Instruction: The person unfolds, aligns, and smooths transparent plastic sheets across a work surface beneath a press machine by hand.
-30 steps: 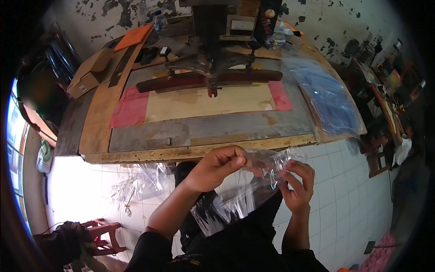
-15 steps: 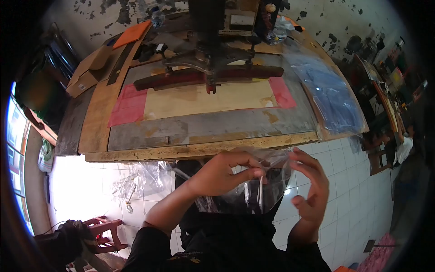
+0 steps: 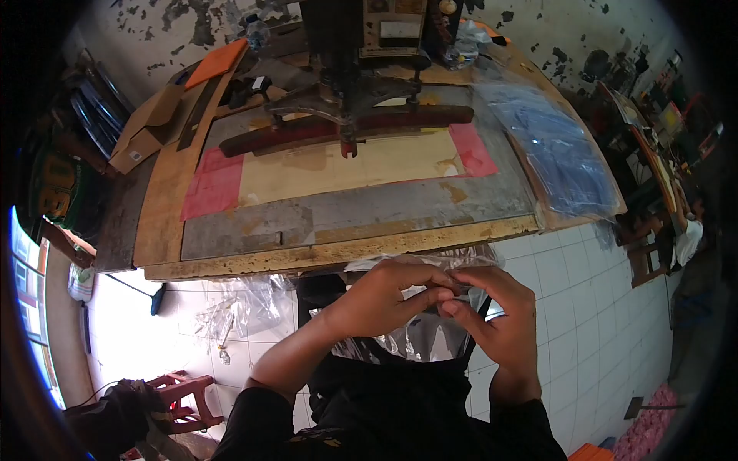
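Clear plastic film (image 3: 423, 338) lies over my lap, just below the table's front edge, and catches the light. My left hand (image 3: 392, 296) pinches the film between thumb and fingers. Close against it, fingertips nearly touching, my right hand (image 3: 496, 311) also pinches the film with thumb and forefinger. The exact edge between the fingertips is too small to make out. Above both hands, on the table, a yellow sheet with red ends (image 3: 330, 173) lies under a dark metal press (image 3: 346, 115).
A stack of bluish plastic sheets (image 3: 553, 154) lies at the table's right. At left are a cardboard box (image 3: 146, 131) and an orange folder (image 3: 217, 61). Crumpled plastic (image 3: 250, 307) and a red stool (image 3: 188, 399) are below. A person (image 3: 65, 184) stands at far left.
My right hand, spread apart half a second ago, has moved left and closed on the film beside my left hand. The person at far left has shifted, and a dark broom-like tool now shows there.
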`<state>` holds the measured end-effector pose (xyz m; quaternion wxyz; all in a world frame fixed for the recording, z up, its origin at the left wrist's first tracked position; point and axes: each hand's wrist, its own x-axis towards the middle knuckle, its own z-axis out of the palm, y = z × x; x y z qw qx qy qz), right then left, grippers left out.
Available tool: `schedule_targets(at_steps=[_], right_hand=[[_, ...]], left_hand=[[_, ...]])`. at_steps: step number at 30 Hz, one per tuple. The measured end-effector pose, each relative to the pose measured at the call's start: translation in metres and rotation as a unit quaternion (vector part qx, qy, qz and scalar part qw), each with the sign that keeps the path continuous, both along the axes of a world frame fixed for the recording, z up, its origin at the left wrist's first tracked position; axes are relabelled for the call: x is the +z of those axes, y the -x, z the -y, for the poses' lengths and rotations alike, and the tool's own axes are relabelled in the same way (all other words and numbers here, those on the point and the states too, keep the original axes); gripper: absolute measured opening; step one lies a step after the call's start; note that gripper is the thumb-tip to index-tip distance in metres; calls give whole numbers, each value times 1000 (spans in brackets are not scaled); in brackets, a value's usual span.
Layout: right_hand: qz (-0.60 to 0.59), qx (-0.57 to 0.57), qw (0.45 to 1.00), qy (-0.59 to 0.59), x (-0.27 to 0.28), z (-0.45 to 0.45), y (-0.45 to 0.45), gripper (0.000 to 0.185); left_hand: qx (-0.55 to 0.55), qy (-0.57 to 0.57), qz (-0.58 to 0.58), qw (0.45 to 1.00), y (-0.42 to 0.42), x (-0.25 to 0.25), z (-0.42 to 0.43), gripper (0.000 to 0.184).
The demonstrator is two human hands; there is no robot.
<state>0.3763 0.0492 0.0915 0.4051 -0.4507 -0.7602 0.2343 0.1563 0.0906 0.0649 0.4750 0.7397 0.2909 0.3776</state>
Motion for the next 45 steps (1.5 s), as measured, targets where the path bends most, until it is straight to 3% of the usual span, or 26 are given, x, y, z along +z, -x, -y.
schedule_targets(at_steps=[5, 11, 13, 17, 19, 20, 26, 37, 45], right_hand=[[-26, -25, 999, 4, -3, -3, 3, 32], [-49, -53, 997, 20, 4, -5, -3, 25], [-55, -55, 997, 27, 6, -6, -5, 23], [-71, -62, 994, 61, 6, -8, -14, 20], [-85, -69, 992, 67, 6, -9, -18, 21], [-89, -66, 991, 69, 7, -11, -20, 21], [-62, -55, 995, 57, 9, -22, -22, 21], [-84, -61, 991, 87, 5, -27, -30, 13], [-172, -20, 977, 125, 4, -27, -32, 14]], left_hand=[[31, -18, -35, 999, -4, -2, 5, 10], [164, -84, -58, 981, -2, -8, 26, 31], [189, 39, -80, 978, 4, -9, 33, 38], [199, 43, -130, 970, 21, -18, 40, 35], [205, 117, -214, 948, 32, -19, 46, 43], [213, 135, -171, 953, 36, -33, 48, 31], [279, 60, -97, 953, 42, -43, 51, 18], [289, 28, -90, 953, 42, -35, 53, 17], [291, 27, -82, 953, 42, -31, 55, 17]])
